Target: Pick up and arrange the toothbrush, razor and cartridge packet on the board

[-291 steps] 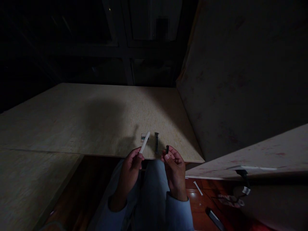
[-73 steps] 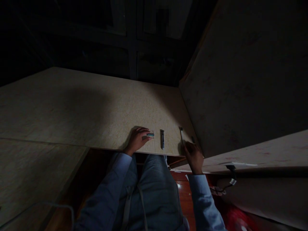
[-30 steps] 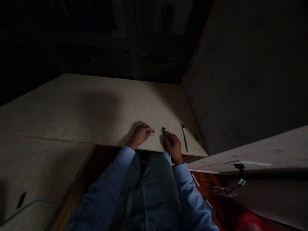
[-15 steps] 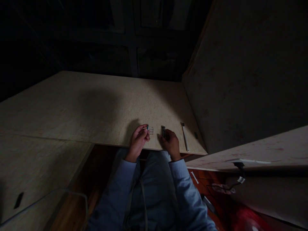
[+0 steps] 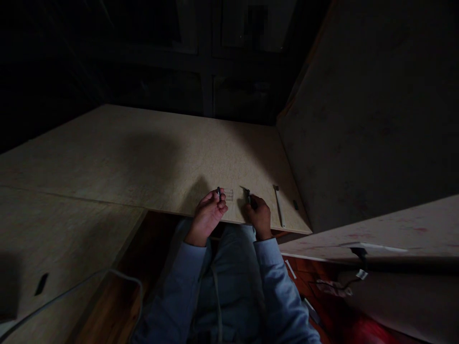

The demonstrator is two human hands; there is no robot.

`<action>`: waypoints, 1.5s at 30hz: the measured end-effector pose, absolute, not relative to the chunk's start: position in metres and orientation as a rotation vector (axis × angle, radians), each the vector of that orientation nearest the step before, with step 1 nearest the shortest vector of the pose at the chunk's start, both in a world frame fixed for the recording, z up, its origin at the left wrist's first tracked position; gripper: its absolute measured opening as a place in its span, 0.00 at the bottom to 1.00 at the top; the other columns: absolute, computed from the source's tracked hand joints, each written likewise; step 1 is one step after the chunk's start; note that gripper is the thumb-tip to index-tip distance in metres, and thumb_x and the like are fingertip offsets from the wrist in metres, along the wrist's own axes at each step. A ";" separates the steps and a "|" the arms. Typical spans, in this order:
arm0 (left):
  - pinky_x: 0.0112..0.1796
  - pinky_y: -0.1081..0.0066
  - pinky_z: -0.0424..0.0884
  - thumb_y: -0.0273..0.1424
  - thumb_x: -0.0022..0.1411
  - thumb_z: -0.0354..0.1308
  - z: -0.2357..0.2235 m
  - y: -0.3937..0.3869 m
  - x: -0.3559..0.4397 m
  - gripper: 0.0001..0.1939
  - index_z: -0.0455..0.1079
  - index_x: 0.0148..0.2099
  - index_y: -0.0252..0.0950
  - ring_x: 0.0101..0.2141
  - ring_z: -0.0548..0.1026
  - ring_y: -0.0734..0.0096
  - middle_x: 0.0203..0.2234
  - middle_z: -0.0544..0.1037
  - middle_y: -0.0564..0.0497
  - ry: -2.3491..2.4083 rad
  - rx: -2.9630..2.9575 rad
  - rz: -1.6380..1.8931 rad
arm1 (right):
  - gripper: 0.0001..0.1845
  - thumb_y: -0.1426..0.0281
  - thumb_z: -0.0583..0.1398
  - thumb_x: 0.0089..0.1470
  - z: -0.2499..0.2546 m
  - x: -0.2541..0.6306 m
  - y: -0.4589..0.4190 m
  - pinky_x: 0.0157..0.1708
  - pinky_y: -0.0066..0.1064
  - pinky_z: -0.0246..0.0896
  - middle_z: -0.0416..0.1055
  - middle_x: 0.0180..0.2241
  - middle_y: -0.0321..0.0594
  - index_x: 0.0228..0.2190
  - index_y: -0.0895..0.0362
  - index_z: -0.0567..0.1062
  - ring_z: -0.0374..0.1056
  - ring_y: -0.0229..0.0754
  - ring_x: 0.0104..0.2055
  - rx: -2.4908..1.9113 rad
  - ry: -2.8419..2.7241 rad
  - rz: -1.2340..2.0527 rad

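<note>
Near centre frame, hands apart: left hand [image 5: 207,215] pinches a cartridge [image 5: 219,193], right hand [image 5: 261,216] grips a razor [image 5: 248,194]; the next move calls for steady fingertips.

A small dark narrow cartridge [image 5: 219,193] is pinched upright in the person's left hand [image 5: 208,213], just beside a clear plastic case [image 5: 228,194] lying on the tabletop, while a slim dark razor-like handle [image 5: 248,195] tilts in the right hand [image 5: 260,215].

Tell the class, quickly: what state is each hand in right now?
Left hand: closed, fingertips pinching a small dark piece.
Right hand: closed on a slim dark tool.
</note>
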State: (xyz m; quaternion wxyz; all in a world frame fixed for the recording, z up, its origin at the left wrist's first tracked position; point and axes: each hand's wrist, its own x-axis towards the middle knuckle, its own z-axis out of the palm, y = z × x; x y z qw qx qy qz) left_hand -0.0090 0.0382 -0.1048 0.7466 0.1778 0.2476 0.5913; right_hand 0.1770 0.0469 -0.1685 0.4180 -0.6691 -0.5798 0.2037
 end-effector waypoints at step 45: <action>0.40 0.62 0.79 0.38 0.47 0.76 -0.052 0.000 -0.034 0.22 0.72 0.40 0.35 0.40 0.84 0.55 0.39 0.84 0.44 0.722 0.767 1.456 | 0.12 0.59 0.65 0.57 -0.027 0.140 -0.017 0.38 0.35 0.70 0.79 0.28 0.38 0.36 0.54 0.78 0.75 0.42 0.33 -1.089 -1.186 1.131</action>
